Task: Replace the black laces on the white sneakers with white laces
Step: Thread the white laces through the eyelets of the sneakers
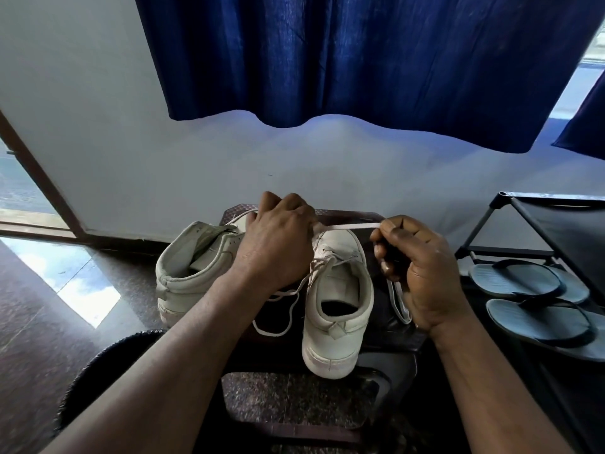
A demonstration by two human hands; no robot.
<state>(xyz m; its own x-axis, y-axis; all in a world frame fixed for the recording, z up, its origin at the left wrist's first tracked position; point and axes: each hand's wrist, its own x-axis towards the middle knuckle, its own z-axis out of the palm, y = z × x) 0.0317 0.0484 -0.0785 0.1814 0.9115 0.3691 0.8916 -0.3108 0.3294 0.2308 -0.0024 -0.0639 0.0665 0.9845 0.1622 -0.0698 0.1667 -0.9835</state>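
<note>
1. While two white sneakers are sitting on a dark stool [389, 332] at the centre of the frame, the left hand [278, 239] is reaching over their toes, fingers curled round a white lace [350, 226].
2. That lace is stretching taut rightward to the right hand [415, 270], whose thumb and forefinger are pinching it; more lace is hanging below the palm.
3. The left-of-centre sneaker [193, 267] is leaning sideways, while the centre sneaker [337, 299] is standing upright, with loose white lace ends [278, 306] trailing between them.
4. Blue sandals [530, 290] are lying on a black rack [484, 224] at the right edge, and a blue curtain [360, 60] is hanging across the top.
</note>
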